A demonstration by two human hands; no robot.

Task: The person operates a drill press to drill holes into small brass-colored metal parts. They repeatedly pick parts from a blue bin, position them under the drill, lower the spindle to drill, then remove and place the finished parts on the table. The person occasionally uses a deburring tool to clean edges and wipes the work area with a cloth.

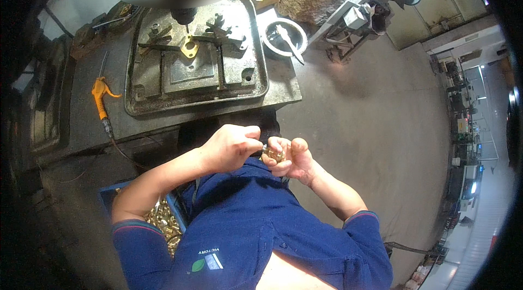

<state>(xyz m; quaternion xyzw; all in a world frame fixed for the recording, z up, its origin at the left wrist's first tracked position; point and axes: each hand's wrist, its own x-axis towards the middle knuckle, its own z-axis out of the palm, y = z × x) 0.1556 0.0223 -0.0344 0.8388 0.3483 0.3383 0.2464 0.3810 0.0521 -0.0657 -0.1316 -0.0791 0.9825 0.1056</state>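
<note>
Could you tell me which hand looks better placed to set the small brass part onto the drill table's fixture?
Probably the left hand: it lies nearer the fixture, while the right hand cradles the brass part. Both touch it, so this is a judgement.

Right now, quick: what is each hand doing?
Left hand: closed, fingers pinching one end of a small brass fitting.
Right hand: closed around the same brass fitting, held in front of the chest.
</note>
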